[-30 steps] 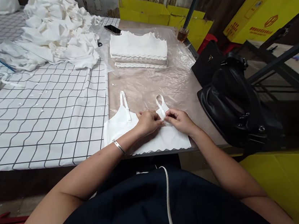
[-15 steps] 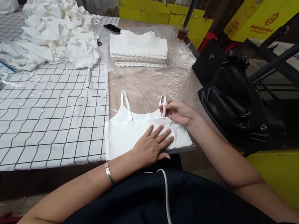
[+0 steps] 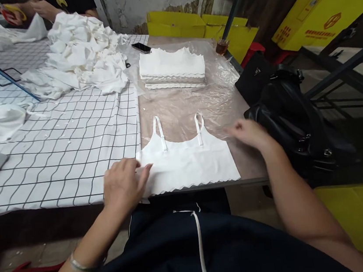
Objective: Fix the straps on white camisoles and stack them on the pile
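1. A white camisole top (image 3: pixel 188 164) is lying flat at the near edge of the counter (image 3: pixel 178 105), front side up, with its scalloped hem running along that edge.
2. Its two straps (image 3: pixel 160 132) are pointing away from the person and are resting on the clear plastic sheet (image 3: pixel 216 92) that is covering this part of the counter.
3. The left hand (image 3: pixel 124 185) is resting at the left edge of the top, with its fingers touching the fabric. Its grip is lying loose and open, closing on nothing.
4. The right hand (image 3: pixel 249 132) is hovering just beside the right edge of the top, apart from the fabric. It is blurred; its fingers are appearing spread, and it is holding nothing.
5. A neat stack of folded white tops (image 3: pixel 172 68) is sitting farther back on the plastic sheet, well apart from the flat top.
6. A loose heap of white garments (image 3: pixel 83 62) is lying on the grid-patterned cloth (image 3: pixel 59 137) to the left.
7. A phone (image 3: pixel 141 48) is lying behind the stack, and a glass of dark liquid (image 3: pixel 221 46) is standing at the far right corner.
8. A black bag (image 3: pixel 292 122) is sitting just off the right end of the counter.
9. Another person's hands (image 3: pixel 36 6) are working at the far left corner.
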`<state>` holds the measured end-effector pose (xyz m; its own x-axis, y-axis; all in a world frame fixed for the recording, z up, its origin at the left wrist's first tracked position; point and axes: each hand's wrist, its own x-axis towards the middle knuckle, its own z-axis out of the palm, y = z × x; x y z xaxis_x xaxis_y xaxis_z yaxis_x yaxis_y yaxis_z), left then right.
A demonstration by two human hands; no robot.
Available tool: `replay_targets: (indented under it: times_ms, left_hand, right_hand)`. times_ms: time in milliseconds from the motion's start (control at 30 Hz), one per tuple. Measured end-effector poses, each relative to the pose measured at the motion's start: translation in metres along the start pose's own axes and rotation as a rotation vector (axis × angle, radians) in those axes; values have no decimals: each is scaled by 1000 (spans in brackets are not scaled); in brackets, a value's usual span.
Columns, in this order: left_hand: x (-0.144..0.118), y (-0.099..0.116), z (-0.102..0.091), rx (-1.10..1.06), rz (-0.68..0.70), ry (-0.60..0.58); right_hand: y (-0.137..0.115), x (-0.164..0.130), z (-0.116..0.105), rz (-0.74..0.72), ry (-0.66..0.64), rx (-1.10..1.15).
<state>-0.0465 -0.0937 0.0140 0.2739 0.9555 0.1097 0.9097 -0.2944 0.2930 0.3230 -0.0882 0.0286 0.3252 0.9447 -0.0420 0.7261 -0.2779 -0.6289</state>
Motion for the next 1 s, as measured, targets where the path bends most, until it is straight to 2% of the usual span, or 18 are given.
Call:
replay_targets:
  times_ms: [67,133,200,267,333,433,533,600,667,733,867,933,1000]
  left_hand:
    - [-5,-15,-5,60,-152,-58]
    - [-6,-18,-1,29,-174,-108]
    - [-4,-12,4,-86,-167,-111]
    - [0,-8,6,-319,-212,-102]
    - [6,-8,-1,-678,-326,-144]
    - [19,-17,-30,-1241,-487,-297]
    - [46,-26,-69,-1562,-539,-350]
    - [78,-27,-92,-1624,-518,-339]
    - [125,-25,-112,-1610,-456,-300]
    - [184,-18,-133,-1571,-354,-211]
    - [314,-2,-173,-1525,-126,65]
    - [367,3,-177,-1526,-87,144]
    - [405,5,-161,-1484,-149,125]
  right_hand:
    - [10,-29,1,103,-46,-132]
    - [14,-52,8,131,-84,-174]
    - [11,-66,15,101,-69,-87]
    - [3,-71,15,112,-41,132]
    - [-9,-70,8,168,-36,454]
    - [-27,-58,-9,255,-67,867]
    - [-48,-26,-23,238,-80,1065]
    - [-65,11,-29,204,-107,1124]
    - [-89,59,-37,191,-94,1138]
    - [-118,114,-52,163,-8,1135]
    - [-171,221,-92,16,216,1087]
    - [-181,264,-100,-24,267,1039]
    - [-172,298,-89,-19,272,992]
